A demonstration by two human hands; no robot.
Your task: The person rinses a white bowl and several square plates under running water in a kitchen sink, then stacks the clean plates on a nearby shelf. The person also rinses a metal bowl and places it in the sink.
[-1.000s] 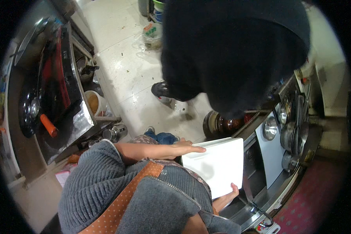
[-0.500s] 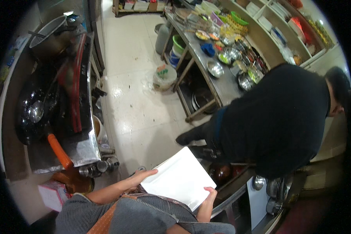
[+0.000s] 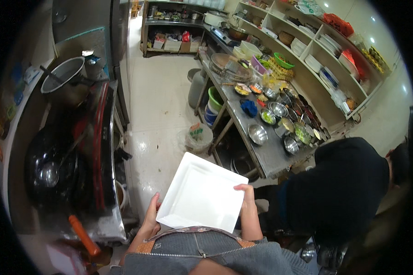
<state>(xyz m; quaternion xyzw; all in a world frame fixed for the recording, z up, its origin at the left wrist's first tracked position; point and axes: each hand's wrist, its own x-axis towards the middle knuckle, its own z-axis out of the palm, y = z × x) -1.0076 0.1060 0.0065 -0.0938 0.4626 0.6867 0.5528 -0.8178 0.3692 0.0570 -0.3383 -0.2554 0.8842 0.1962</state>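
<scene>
A white square plate (image 3: 204,196) with a raised rim is held in front of my body, its bare face turned up. At its left edge, my left hand (image 3: 151,216) grips the side, the fingers partly hidden beneath. My right hand (image 3: 247,198) closes on the right edge, thumb over the rim. The plate's near edge reaches the front of my grey zipped jacket.
A black wok (image 3: 48,156) holding a ladle (image 3: 49,174) sits on the stove at left. Metal bowls (image 3: 258,134) and ingredients cover the right worktable (image 3: 243,112). A person in dark clothes (image 3: 339,183) bends over close at right. A bucket (image 3: 200,137) stands on the floor.
The view has tilted up, bringing in more of the far shelves. The plate has turned and reaches farther out from my body. The person at right bends lower.
</scene>
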